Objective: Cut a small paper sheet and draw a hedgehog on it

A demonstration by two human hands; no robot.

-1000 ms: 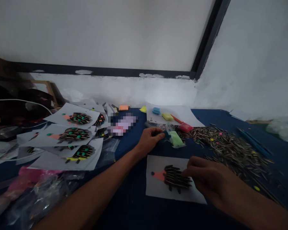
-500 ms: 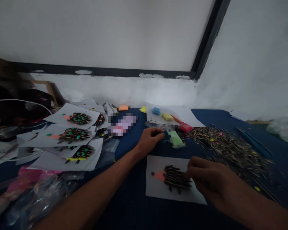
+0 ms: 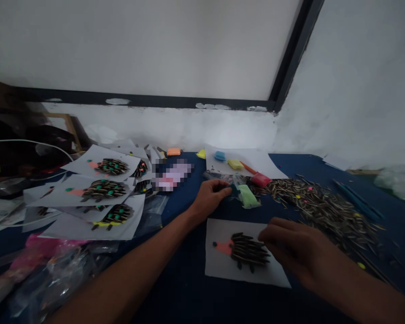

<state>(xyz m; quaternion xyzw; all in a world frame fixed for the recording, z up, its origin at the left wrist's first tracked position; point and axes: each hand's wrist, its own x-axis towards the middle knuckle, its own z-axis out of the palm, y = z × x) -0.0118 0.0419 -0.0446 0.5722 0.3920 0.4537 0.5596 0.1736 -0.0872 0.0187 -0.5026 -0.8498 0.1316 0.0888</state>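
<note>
My left hand [image 3: 211,198] is closed, its thumb and fingers pinching the edge of a dark green clay packet [image 3: 235,191]. A light green clay packet [image 3: 248,196] lies just right of it. Over the right side of a white paper sheet [image 3: 218,267], my right hand [image 3: 292,243] is closed in a pinch; whatever its fingertips hold is hidden. Under those fingertips is a hedgehog picture [image 3: 249,249] with spines of striped sunflower seeds, a coral clay face [image 3: 223,247] and a dark nose.
Loose sunflower seeds [image 3: 327,211] spread over the blue table at right, beside teal tweezers [image 3: 357,200]. Finished hedgehog sheets [image 3: 65,191] overlap at left, above crumpled plastic bags [image 3: 64,274]. Red [image 3: 260,180], yellow [image 3: 235,164] and blue clay packets [image 3: 219,156] lie behind.
My right hand has shifted slightly up and left along the hedgehog's upper back, uncovering more seeds at its rear. My left hand stays at the dark green packet.
</note>
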